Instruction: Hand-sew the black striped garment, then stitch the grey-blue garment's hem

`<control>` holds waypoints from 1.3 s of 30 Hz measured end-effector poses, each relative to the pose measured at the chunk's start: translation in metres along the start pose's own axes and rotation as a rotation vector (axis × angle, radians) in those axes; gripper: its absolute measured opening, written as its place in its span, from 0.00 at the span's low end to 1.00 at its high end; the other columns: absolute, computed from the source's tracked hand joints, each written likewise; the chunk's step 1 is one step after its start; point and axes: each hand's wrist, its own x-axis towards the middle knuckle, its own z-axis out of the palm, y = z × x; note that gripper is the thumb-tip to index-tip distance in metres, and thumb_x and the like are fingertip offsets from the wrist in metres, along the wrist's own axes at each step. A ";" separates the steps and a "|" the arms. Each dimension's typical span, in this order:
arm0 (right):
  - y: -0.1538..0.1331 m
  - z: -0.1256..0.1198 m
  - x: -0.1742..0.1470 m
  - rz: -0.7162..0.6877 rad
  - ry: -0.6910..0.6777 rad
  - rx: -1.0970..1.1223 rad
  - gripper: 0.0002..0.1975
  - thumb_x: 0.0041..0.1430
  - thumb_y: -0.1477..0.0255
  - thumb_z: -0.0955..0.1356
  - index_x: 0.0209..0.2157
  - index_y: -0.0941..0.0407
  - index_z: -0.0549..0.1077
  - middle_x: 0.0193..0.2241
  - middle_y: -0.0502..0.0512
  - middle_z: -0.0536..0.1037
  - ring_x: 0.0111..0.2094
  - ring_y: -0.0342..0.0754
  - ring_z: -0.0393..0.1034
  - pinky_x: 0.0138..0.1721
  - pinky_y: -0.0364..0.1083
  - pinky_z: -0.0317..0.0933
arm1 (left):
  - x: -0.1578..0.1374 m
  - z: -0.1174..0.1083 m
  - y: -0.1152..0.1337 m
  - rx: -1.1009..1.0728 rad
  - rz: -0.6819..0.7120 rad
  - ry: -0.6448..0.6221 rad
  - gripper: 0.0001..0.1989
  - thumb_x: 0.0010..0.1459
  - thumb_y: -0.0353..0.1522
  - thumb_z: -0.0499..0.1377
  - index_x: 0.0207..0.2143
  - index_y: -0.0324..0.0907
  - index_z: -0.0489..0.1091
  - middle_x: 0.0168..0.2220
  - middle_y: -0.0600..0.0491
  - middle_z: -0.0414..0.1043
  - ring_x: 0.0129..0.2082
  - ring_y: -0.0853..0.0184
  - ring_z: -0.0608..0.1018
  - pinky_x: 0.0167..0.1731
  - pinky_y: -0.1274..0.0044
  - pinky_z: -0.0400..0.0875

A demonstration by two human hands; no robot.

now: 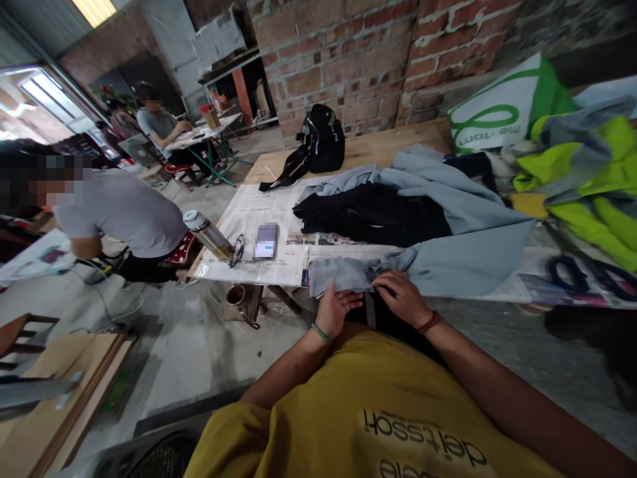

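My left hand [337,311] rests at the near table edge against a small folded piece of grey cloth [338,275]. Its thumb points up over the cloth and its fingers stretch out to the right, apart from each other. Just to the right, my right hand [402,297] has its thumb and fingertips pinched together on the grey fabric. From there a larger light grey-blue fabric [468,259] spreads over the table. Behind both hands lies a black garment [373,211], crumpled on top of the grey-blue fabric.
Left on the newspaper-covered table [233,219] are a bottle [209,234], glasses [237,252] and a phone [265,241]. A black bag [323,139] stands behind. Scissors [567,273], yellow-green garments [597,179] and a green-white bag [512,106] are right. A person [119,212] sits left.
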 end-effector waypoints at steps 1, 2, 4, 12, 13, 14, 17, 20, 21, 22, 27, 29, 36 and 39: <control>-0.001 0.000 0.000 -0.011 -0.008 -0.009 0.07 0.56 0.75 0.62 0.30 0.54 0.72 0.29 0.53 0.75 0.35 0.47 0.68 0.39 0.49 0.57 | -0.003 -0.005 0.004 -0.030 -0.014 0.031 0.26 0.46 0.53 0.57 0.26 0.36 0.66 0.28 0.45 0.72 0.32 0.58 0.77 0.34 0.68 0.70; -0.002 0.000 0.000 -0.019 -0.011 -0.015 0.07 0.56 0.75 0.63 0.30 0.54 0.72 0.29 0.53 0.75 0.35 0.47 0.68 0.39 0.49 0.57 | -0.005 -0.011 0.008 -0.045 -0.023 0.058 0.28 0.47 0.54 0.55 0.27 0.36 0.66 0.29 0.45 0.73 0.33 0.58 0.77 0.34 0.68 0.70; -0.004 -0.001 0.001 -0.027 -0.014 -0.019 0.07 0.55 0.76 0.63 0.29 0.54 0.72 0.29 0.54 0.75 0.35 0.48 0.68 0.39 0.49 0.57 | -0.010 -0.024 0.013 -0.051 -0.019 0.119 0.26 0.48 0.53 0.55 0.27 0.37 0.66 0.29 0.46 0.73 0.31 0.60 0.78 0.34 0.69 0.71; -0.011 0.000 0.002 -0.015 0.013 -0.027 0.07 0.52 0.78 0.63 0.27 0.54 0.70 0.28 0.53 0.75 0.35 0.49 0.67 0.39 0.50 0.57 | -0.025 -0.046 0.015 -0.030 0.116 0.203 0.16 0.43 0.34 0.66 0.30 0.40 0.61 0.23 0.56 0.71 0.27 0.66 0.77 0.34 0.72 0.71; -0.014 -0.001 0.001 -0.007 0.038 -0.042 0.06 0.53 0.77 0.63 0.28 0.54 0.71 0.29 0.53 0.75 0.35 0.49 0.67 0.39 0.50 0.57 | -0.027 -0.045 0.015 -0.024 0.123 0.191 0.17 0.42 0.33 0.67 0.31 0.40 0.61 0.23 0.57 0.71 0.27 0.66 0.77 0.34 0.72 0.70; -0.018 -0.003 0.002 0.002 0.068 -0.069 0.06 0.53 0.77 0.63 0.29 0.55 0.71 0.29 0.54 0.75 0.36 0.49 0.67 0.40 0.50 0.57 | -0.029 -0.043 0.015 -0.018 0.128 0.177 0.18 0.41 0.33 0.67 0.31 0.40 0.62 0.24 0.57 0.71 0.27 0.66 0.77 0.34 0.72 0.70; -0.036 -0.009 0.006 -0.007 0.144 -0.152 0.04 0.53 0.76 0.64 0.30 0.55 0.71 0.30 0.55 0.75 0.38 0.51 0.67 0.42 0.52 0.56 | -0.033 -0.038 0.015 -0.005 0.146 0.128 0.18 0.40 0.33 0.68 0.30 0.40 0.63 0.23 0.57 0.71 0.27 0.67 0.77 0.34 0.72 0.70; -0.058 -0.013 0.016 -0.070 0.101 -0.105 0.03 0.54 0.75 0.65 0.31 0.55 0.71 0.31 0.55 0.76 0.38 0.50 0.67 0.42 0.51 0.56 | -0.036 -0.032 0.014 0.021 0.150 0.084 0.17 0.40 0.33 0.68 0.30 0.39 0.64 0.23 0.56 0.71 0.27 0.67 0.77 0.33 0.72 0.70; -0.065 -0.012 0.019 -0.088 0.061 -0.067 0.03 0.54 0.74 0.65 0.31 0.55 0.71 0.31 0.54 0.76 0.37 0.49 0.67 0.42 0.50 0.56 | -0.036 -0.030 0.014 0.033 0.150 0.075 0.16 0.40 0.33 0.68 0.29 0.39 0.64 0.23 0.56 0.71 0.28 0.66 0.77 0.33 0.72 0.70; -0.070 -0.009 0.022 -0.100 0.018 -0.028 0.04 0.55 0.74 0.64 0.32 0.54 0.71 0.30 0.54 0.75 0.36 0.49 0.67 0.41 0.50 0.57 | -0.036 -0.028 0.014 0.046 0.151 0.070 0.16 0.40 0.33 0.68 0.29 0.38 0.65 0.23 0.55 0.71 0.28 0.66 0.77 0.33 0.72 0.70; -0.080 0.010 0.026 -0.089 -0.116 0.102 0.08 0.55 0.74 0.64 0.38 0.55 0.70 0.34 0.55 0.75 0.38 0.48 0.68 0.41 0.49 0.59 | -0.034 -0.023 0.011 0.112 0.181 0.040 0.14 0.39 0.33 0.68 0.29 0.37 0.69 0.27 0.53 0.73 0.27 0.69 0.76 0.34 0.73 0.70; -0.077 0.015 0.024 -0.065 -0.125 0.127 0.09 0.55 0.74 0.65 0.39 0.55 0.71 0.34 0.55 0.75 0.38 0.48 0.68 0.40 0.48 0.60 | -0.032 -0.024 0.008 0.157 0.201 0.031 0.13 0.40 0.33 0.67 0.28 0.37 0.70 0.27 0.53 0.73 0.26 0.70 0.75 0.33 0.75 0.70; -0.073 0.009 0.019 0.011 -0.141 0.173 0.07 0.58 0.73 0.62 0.30 0.55 0.71 0.28 0.54 0.74 0.33 0.46 0.67 0.36 0.46 0.60 | -0.029 -0.023 0.004 0.332 0.216 0.039 0.11 0.42 0.35 0.66 0.26 0.36 0.70 0.24 0.53 0.73 0.24 0.71 0.74 0.32 0.76 0.70; -0.076 0.003 0.017 0.091 -0.137 0.217 0.08 0.59 0.72 0.61 0.28 0.55 0.69 0.27 0.54 0.72 0.32 0.45 0.66 0.35 0.45 0.60 | -0.029 -0.021 0.004 0.312 0.221 0.031 0.11 0.42 0.34 0.65 0.26 0.37 0.70 0.24 0.53 0.73 0.26 0.70 0.75 0.31 0.76 0.70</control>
